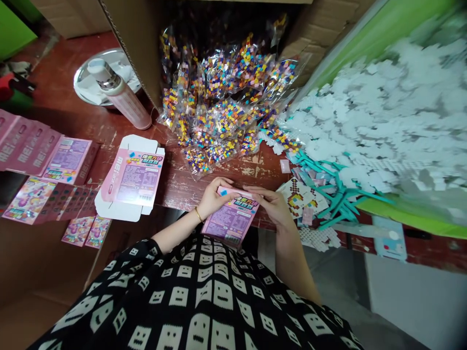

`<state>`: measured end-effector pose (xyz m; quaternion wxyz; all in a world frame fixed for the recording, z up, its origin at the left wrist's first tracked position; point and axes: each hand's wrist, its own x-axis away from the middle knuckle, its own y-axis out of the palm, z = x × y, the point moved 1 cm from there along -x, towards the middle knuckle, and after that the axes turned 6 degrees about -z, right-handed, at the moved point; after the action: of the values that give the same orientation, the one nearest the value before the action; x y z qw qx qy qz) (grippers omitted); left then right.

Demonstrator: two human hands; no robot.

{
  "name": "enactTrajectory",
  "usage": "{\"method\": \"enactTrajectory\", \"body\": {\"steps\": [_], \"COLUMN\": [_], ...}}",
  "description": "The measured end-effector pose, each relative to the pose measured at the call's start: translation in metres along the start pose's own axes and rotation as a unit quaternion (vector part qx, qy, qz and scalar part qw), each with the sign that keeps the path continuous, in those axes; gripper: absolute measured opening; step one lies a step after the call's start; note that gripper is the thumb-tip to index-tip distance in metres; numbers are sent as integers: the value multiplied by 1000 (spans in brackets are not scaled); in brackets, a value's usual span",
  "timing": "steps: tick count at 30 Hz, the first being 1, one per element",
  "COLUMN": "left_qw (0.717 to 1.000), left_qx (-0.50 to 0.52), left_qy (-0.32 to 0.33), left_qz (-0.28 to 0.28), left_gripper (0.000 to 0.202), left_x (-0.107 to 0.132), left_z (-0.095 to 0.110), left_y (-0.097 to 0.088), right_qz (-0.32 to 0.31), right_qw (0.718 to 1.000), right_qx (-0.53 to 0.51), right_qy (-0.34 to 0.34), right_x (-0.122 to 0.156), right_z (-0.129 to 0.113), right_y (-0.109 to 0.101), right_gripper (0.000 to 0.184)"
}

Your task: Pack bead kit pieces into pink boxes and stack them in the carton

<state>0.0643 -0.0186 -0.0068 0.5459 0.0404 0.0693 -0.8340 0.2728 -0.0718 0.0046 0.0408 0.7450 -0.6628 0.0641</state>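
Since its top end seems to need steadying from both sides, the left hand [213, 198] and right hand [276, 206] grip the purple box [230, 219] between them — bagged pieces [222, 119] beyond.

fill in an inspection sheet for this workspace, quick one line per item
Surface: red bench, paint worn and scratched.
Job's things: purple box in hand; open-flapped box to its left; bagged coloured pieces spilling from a cardboard carton.
Clutter: turquoise strips and white pieces at right; pink bottle by a round metal dish.
Hands: left hand and right hand both at the box's top edge.
Cables: nothing seen.
Surroundings: more boxes at left.
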Motion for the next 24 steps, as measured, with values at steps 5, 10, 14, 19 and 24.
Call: {"method": "enactTrajectory", "body": {"steps": [5,10,14,19,24], "left_qw": [999,968,937,844,937], "left_qx": [-18,35,-217,-346,-266], "left_qy": [34,78,229,377,187], "left_qz": [32,235,151,-160,-125], "left_gripper": [35,40,71,41,50], "left_x": [-12,-19,-2,20,22], "left_z": [6,25,55,85,78], "left_y": [-8,-45,-62,-43,-37], "right_qz": [-50,-3,-9,-333,103], "right_qw": [998,1000,993,932,940], "right_qx": [-4,6,29,-12,318], "right_qy": [-46,-29,-117,-143,71], "right_x": [10,34,54,29,-42], "right_z": [-1,-6,-50,-81,-47], "right_y": [5,-2,-7,12,-40], "right_gripper": [59,68,29,45,45]}}
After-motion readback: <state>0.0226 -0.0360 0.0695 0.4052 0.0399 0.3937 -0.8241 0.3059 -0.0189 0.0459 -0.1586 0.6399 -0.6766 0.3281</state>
